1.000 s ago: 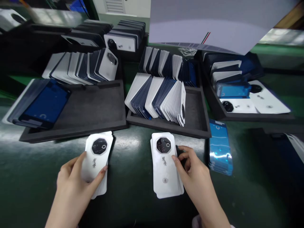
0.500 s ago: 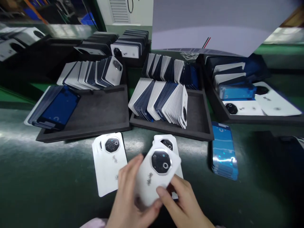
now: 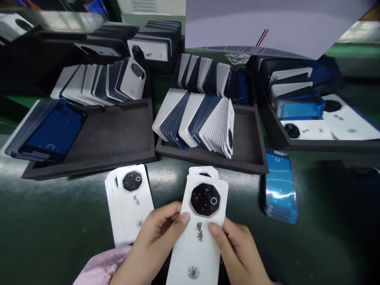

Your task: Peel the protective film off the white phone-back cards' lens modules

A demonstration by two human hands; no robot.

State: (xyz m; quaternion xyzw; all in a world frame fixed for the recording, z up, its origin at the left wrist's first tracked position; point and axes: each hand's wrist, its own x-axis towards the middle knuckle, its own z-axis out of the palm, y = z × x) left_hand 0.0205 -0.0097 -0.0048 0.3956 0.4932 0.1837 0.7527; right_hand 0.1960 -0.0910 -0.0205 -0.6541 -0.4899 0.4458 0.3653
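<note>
A white phone back panel (image 3: 199, 247), with a black octagonal camera printed near its top, is held upright between both hands. My left hand (image 3: 158, 233) grips its left edge, thumb on the face. On the opposite edge my right hand (image 3: 237, 245) pinches it with the thumb on the front. Partly covered behind it, the top of a small pile of white panels (image 3: 194, 170) shows on the table. To the left lies another stack of white panels (image 3: 123, 213), its camera print facing up.
Black trays (image 3: 118, 134) hold fanned white and dark blue panels (image 3: 197, 118). A blue film-covered stack (image 3: 280, 186) lies on the green table at right. Another black tray (image 3: 323, 145) at far right holds mixed panels. A large white sheet (image 3: 252, 23) hangs over the back.
The held panel has turned from a tilt to nearly straight, facing me. My left hand has shifted its hold to the left edge, and the right thumb has moved up. The view has shifted slightly.
</note>
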